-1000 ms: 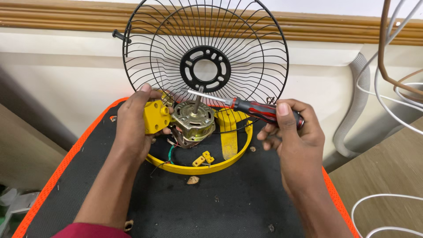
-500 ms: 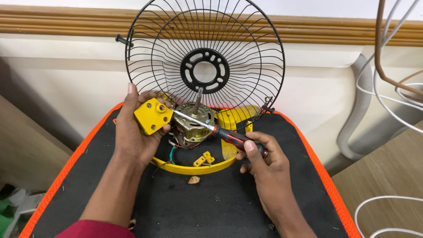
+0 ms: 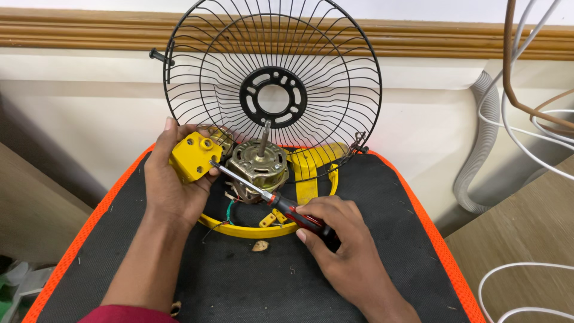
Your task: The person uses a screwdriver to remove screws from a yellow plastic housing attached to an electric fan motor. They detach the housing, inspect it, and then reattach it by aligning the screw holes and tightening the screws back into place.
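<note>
Bare forearms, with a maroon sleeve (image 3: 128, 314) on the left.

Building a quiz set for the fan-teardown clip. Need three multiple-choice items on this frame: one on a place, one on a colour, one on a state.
1. Where does the screwdriver tip point?
A. at the yellow block
B. at the grille hub
C. at the white cables

2. What colour is the ring lying on the mat?
A. black
B. yellow
C. white

3. How does the wire grille stand?
A. flat on the mat
B. upright behind the motor
C. held in the air by the right hand

Answers:
1 A: the shaft runs from the right hand up to the yellow block gripped by the left hand.
2 B: the yellow ring curves across the black mat.
3 B: the wire grille stands on edge behind the motor, before the wall.
</note>
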